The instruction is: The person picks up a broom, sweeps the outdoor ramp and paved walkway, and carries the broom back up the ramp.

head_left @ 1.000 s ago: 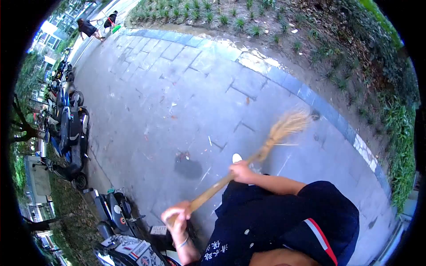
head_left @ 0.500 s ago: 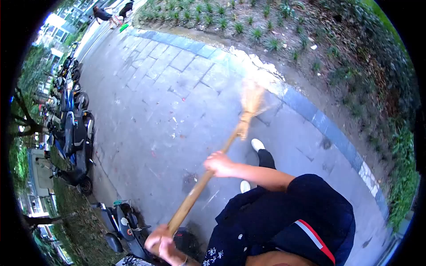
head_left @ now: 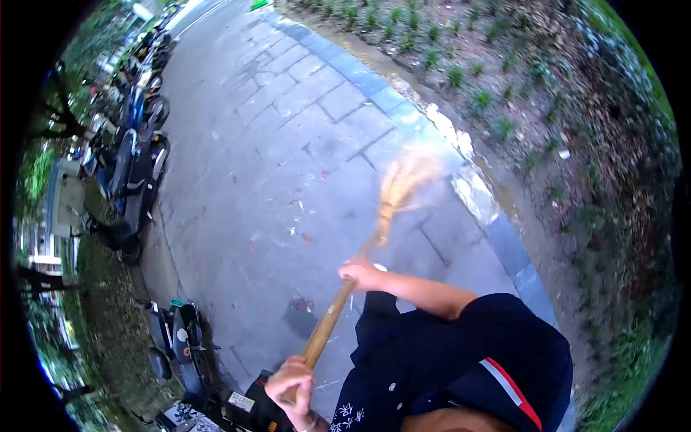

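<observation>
A straw broom (head_left: 330,315) with a long wooden handle slants across the middle of the view. My right hand (head_left: 362,274) is wrapped round the handle, a little below the broom's head. Lower down, my left hand (head_left: 291,383) grips the handle near its end, and a band circles that wrist. The bristles (head_left: 407,178) are smeared by motion and fan out over the paving beside the stone kerb (head_left: 515,252). Whether they touch the ground, I cannot tell.
Grey paving (head_left: 252,187) stretches ahead. Parked scooters (head_left: 137,173) line its left side, with another scooter (head_left: 188,345) nearer me. Right of the kerb lies a planted bed (head_left: 497,93). Scraps of litter (head_left: 294,230) dot the ground, and something green (head_left: 258,4) lies far off.
The broom's head has swung slightly left and down in the view. My left hand has moved up and right. The view has turned, and the distant person has gone out of it.
</observation>
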Demonstrator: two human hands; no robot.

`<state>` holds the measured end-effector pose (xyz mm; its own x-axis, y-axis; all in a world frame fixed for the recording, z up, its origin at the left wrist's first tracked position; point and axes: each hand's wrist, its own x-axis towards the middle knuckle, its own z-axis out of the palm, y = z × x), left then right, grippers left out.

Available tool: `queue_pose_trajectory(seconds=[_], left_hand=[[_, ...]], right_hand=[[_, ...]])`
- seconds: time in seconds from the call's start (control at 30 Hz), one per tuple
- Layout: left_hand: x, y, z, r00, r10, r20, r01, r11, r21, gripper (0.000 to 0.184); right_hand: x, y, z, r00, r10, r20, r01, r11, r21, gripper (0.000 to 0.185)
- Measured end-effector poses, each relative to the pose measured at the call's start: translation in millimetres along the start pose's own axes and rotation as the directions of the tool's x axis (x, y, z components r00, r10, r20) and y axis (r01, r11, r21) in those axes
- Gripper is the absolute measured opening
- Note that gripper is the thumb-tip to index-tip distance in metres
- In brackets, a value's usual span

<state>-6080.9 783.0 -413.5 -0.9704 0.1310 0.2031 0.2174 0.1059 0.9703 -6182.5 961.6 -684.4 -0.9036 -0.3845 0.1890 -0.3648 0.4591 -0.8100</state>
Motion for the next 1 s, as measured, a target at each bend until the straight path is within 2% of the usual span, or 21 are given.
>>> queue_pose_trajectory(seconds=[0.03,0.07,0.1,0.13,0.2,0.23,0.27,0.33,0.4,0.43,0.47,0.53,0.57,0.6,0.63,0.67,0.73,0.8,0.87,0.93,1.0], left_hand=[[7.8,1.5,9.2,0.997,0.071,0.044,-0.075,0.992,0.104,0.005],[19.7,1.9,16.5,0.987,0.134,0.092,-0.150,0.967,0.205,0.003],[35.9,3.8,20.2,0.952,0.200,0.230,-0.254,0.939,0.231,0.010],[54.6,6.4,16.4,0.904,0.266,0.334,-0.351,0.908,0.228,0.006],[77.8,11.4,3.3,0.873,0.444,0.203,-0.482,0.848,0.219,0.004],[83.3,18.9,3.0,0.942,0.336,0.016,-0.332,0.921,0.203,0.007],[93.3,7.7,-12.6,0.929,0.368,-0.039,-0.357,0.919,0.170,0.012],[120.5,-2.9,-6.6,0.936,0.180,-0.303,-0.171,0.984,0.055,0.011],[151.0,-43.1,5.0,0.957,0.076,-0.281,-0.059,0.996,0.069,0.009],[169.4,-58.9,16.4,0.978,-0.059,-0.202,0.077,0.994,0.080,0.008],[188.9,-75.1,32.6,0.971,-0.197,-0.133,0.211,0.973,0.099,0.008],[222.1,-115.2,69.7,0.993,-0.115,-0.004,0.115,0.993,0.031,0.010],[234.4,-126.3,64.0,0.964,-0.169,-0.206,0.169,0.985,-0.016,0.009],[229.7,-129.4,57.3,0.913,-0.237,-0.334,0.214,0.971,-0.103,0.009],[229.3,-124.4,55.4,0.884,-0.271,-0.381,0.146,0.934,-0.325,0.007],[241.3,-111.4,63.9,0.936,-0.064,-0.346,-0.006,0.981,-0.196,0.006],[248.0,-92.9,97.8,0.899,-0.015,-0.438,-0.029,0.995,-0.093,0.007],[249.9,-77.2,129.3,0.873,0.048,-0.486,-0.034,0.999,0.038,0.009],[256.9,-56.8,161.1,0.839,0.093,-0.535,-0.020,0.990,0.141,0.011],[234.9,-48.5,188.3,0.764,0.090,-0.639,0.043,0.981,0.190,0.013],[195.1,-53.7,220.4,0.422,0.123,-0.898,0.043,0.987,0.155,0.017]], right_hand=[[31.7,-0.7,-8.7,0.997,-0.058,0.047,0.053,0.994,0.097,0.016],[62.4,1.6,-14.9,0.995,-0.080,0.065,0.074,0.992,0.099,0.016],[91.7,5.5,-21.9,0.981,-0.181,0.064,0.175,0.980,0.100,0.016],[115.1,2.4,-27.4,0.958,-0.278,0.064,0.271,0.957,0.103,0.016],[157.0,-10.1,-50.4,0.945,-0.314,0.090,0.304,0.947,0.106,0.016],[166.8,-14.6,-56.9,0.942,-0.321,0.099,0.308,0.943,0.124,0.015],[172.1,-8.6,-60.2,0.934,-0.335,0.128,0.317,0.938,0.137,0.015],[176.6,24.0,-74.3,0.969,-0.217,0.117,0.226,0.972,-0.070,0.016],[163.6,82.8,-85.9,0.986,-0.135,0.099,0.142,0.987,-0.073,0.017],[153.7,116.4,-93.9,0.988,-0.142,0.060,0.141,0.990,0.014,0.015],[141.6,144.2,-104.8,0.996,-0.088,0.027,0.088,0.996,-0.027,0.012],[130.7,189.2,-126.6,0.960,0.057,0.276,-0.016,0.988,-0.151,0.010],[172.9,192.4,-126.1,0.955,-0.061,0.289,0.104,0.986,-0.134,0.009],[185.2,186.2,-127.3,0.956,-0.117,0.269,0.157,0.979,-0.132,0.008],[202.0,186.4,-119.1,0.953,-0.085,0.291,0.100,0.994,-0.036,0.010],[220.9,189.4,-119.4,0.927,-0.133,0.350,0.146,0.989,-0.010,0.010],[257.9,185.7,-120.6,0.903,-0.259,0.344,0.164,0.946,0.281,0.014],[288.8,181.6,-132.3,0.818,-0.367,0.443,0.230,0.914,0.333,0.015],[318.3,171.1,-142.9,0.750,-0.495,0.439,0.430,0.869,0.245,0.019],[326.0,145.4,-144.5,0.687,-0.580,0.438,0.485,0.814,0.319,0.019],[315.6,130.5,-128.2,0.626,-0.650,0.432,0.512,0.760,0.401,0.019]])
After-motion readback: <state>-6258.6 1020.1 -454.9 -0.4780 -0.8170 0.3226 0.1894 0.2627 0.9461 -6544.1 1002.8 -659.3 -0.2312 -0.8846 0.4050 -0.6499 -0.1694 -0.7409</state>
